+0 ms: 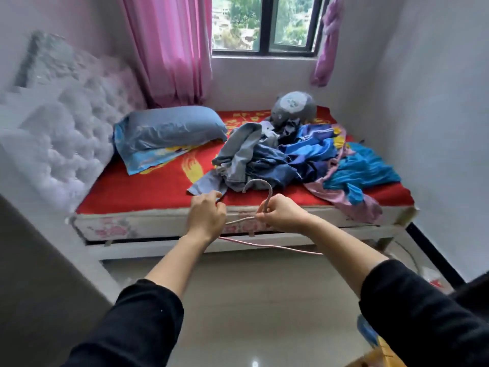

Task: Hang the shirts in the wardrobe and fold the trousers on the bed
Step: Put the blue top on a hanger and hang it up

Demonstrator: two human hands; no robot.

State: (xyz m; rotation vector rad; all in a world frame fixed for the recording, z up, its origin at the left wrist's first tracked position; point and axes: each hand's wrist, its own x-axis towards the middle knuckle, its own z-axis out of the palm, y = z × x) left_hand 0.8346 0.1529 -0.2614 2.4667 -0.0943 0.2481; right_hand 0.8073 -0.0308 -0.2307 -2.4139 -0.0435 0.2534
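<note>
1. Lying across the bed (148,192), the clothes pile (277,160) is unsorted; nothing looks folded or hung, so the task has barely begun.
2. No wardrobe shows.
3. Right hand (283,215) grips the hanger (268,196) below its hook; left hand (206,218) apparently clasps one shoulder, at the bed's edge.

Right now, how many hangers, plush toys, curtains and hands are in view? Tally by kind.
hanger: 1
plush toy: 1
curtains: 2
hands: 2, left hand and right hand, both gripping the hanger
Total: 6
</note>
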